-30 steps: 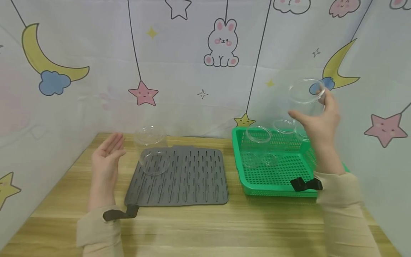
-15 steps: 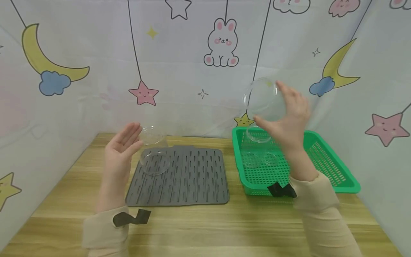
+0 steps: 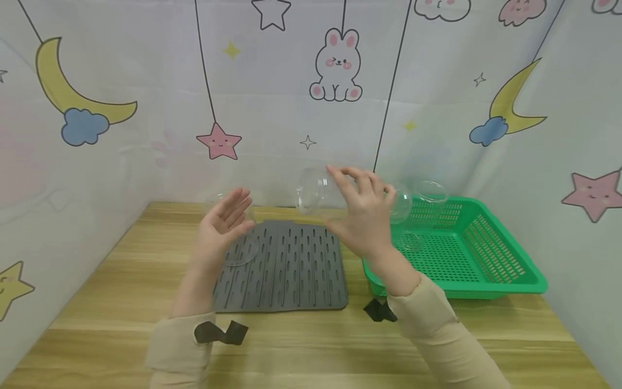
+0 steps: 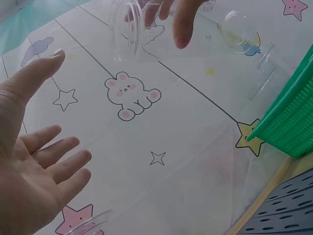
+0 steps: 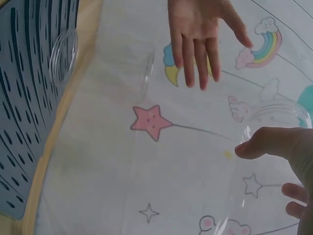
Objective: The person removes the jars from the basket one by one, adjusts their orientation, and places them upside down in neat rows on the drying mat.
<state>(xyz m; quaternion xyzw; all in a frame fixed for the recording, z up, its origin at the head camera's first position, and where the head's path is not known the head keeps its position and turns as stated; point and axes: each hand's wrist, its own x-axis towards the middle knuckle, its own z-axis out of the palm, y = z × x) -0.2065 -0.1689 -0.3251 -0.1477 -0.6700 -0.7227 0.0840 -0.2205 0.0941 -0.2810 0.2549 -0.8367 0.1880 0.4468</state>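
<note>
My right hand (image 3: 364,213) grips a clear cup (image 3: 311,192) that lies tipped on its side in the air, between the grey ridged mat (image 3: 301,275) and the green basket (image 3: 517,259). In the right wrist view, the thumb (image 5: 261,142) presses along the transparent wall. My left hand (image 3: 223,227) is raised at the mat's left side, palm up and fingers extended, holding nothing. Behind it a second clear cup (image 3: 243,256) stands on the mat, partly hidden by that hand.
At least one more clear cup (image 3: 431,197) stands inside the basket, on the right of the wooden table (image 3: 291,351). A white patterned cloth (image 3: 272,97) hangs close behind the mat and basket.
From above the basket my right hand has carried the cup left and lower, turning it from upright onto its side. My left hand has moved right, in front of the cup on the mat.
</note>
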